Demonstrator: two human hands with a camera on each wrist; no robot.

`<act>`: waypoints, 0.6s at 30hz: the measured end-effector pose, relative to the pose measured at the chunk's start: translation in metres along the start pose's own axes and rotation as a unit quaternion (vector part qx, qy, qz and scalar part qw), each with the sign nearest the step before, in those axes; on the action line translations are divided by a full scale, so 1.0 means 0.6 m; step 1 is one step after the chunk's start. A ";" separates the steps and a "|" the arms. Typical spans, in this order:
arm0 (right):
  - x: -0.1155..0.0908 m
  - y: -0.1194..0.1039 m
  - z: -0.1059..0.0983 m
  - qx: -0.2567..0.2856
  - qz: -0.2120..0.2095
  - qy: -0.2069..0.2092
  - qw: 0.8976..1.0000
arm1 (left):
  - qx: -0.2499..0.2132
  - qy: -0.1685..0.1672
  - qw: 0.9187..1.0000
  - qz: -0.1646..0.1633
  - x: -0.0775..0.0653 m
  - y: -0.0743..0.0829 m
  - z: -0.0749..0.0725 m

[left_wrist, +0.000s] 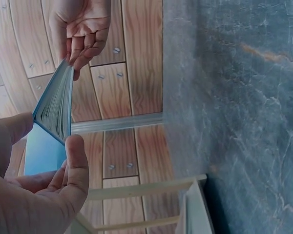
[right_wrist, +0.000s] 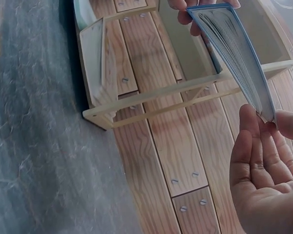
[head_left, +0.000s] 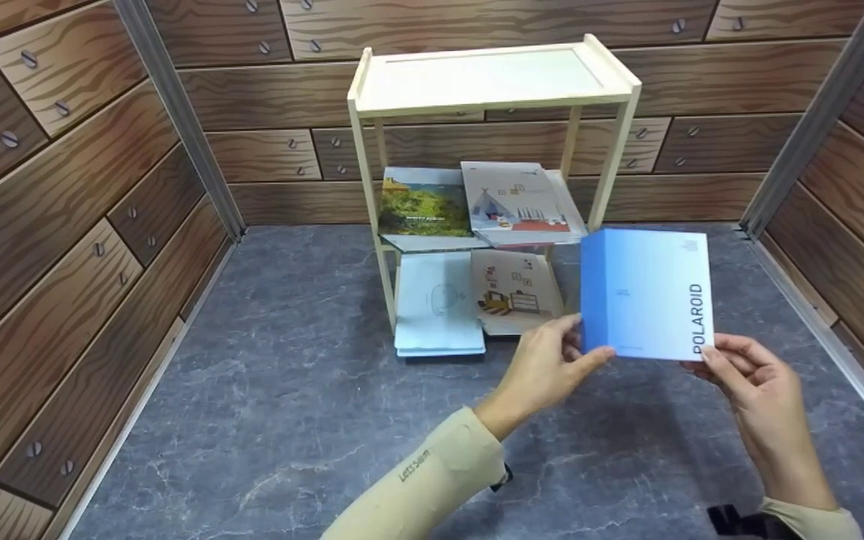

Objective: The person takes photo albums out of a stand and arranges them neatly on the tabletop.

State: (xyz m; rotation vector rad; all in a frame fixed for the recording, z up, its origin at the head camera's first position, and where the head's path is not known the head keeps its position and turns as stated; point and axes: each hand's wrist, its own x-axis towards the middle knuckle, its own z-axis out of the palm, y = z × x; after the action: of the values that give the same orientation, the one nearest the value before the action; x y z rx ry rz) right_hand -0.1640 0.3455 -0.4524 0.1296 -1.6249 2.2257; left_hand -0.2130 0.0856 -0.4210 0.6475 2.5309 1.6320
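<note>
A blue-and-white photo album [head_left: 653, 292] marked POLAROID is held up in front of the shelf's right side, its cover and spine facing the head camera. The left hand [head_left: 548, 367] grips its spine side at the lower left corner, thumb on the front. At the lower right corner the right hand [head_left: 762, 397] pinches it between thumb and fingers. From the left wrist view, the album's page edges [left_wrist: 58, 105] show between its blue covers, fanned in a wedge. The right wrist view also shows the pages [right_wrist: 234, 58] from below, with the right fingers [right_wrist: 256, 146] at the narrow end.
A light wooden shelf rack [head_left: 492, 82] stands at the back. Its middle tier bears a green landscape book [head_left: 424, 206] and a book with a tent picture [head_left: 518, 199]. Below lie a pale blue book [head_left: 439, 300] and a book with a furniture picture [head_left: 518, 292]. Wood-patterned walls surround the grey floor [head_left: 274, 420].
</note>
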 end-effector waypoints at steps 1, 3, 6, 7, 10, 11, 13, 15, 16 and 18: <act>0.000 0.001 -0.003 -0.002 0.003 0.001 1.000 | 0.002 -0.002 1.000 -0.005 0.000 -0.001 0.002; -0.001 0.003 -0.007 -0.006 0.010 0.004 1.000 | 0.006 -0.005 1.000 -0.009 0.001 -0.003 0.005; -0.003 0.006 -0.014 -0.008 0.018 0.009 1.000 | 0.007 -0.011 1.000 -0.007 0.003 -0.006 0.010; -0.003 0.007 -0.016 -0.008 0.020 0.011 1.000 | 0.006 -0.013 1.000 -0.005 0.003 -0.006 0.011; -0.005 0.010 -0.022 -0.004 0.019 0.014 1.000 | 0.010 -0.017 1.000 -0.002 0.005 -0.006 0.016; -0.005 0.011 -0.024 -0.001 0.018 0.015 1.000 | 0.014 -0.018 1.000 -0.002 0.006 -0.006 0.018; -0.006 0.012 -0.027 0.004 0.017 0.015 1.000 | 0.023 -0.018 1.000 -0.005 0.008 -0.006 0.023; -0.007 0.015 -0.031 0.010 0.017 0.017 1.000 | 0.030 -0.018 0.999 -0.008 0.010 -0.007 0.028; -0.007 0.016 -0.033 0.013 0.019 0.018 1.000 | 0.031 -0.018 0.999 -0.010 0.011 -0.007 0.030; -0.007 0.019 -0.037 0.016 0.024 0.017 0.999 | 0.030 -0.019 0.999 -0.015 0.014 -0.008 0.035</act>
State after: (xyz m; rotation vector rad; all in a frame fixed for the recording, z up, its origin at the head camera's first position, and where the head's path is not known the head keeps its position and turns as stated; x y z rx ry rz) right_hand -0.1608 0.3625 -0.4711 0.0611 -1.5909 2.2769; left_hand -0.2163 0.1048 -0.4330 0.6344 2.5589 1.5251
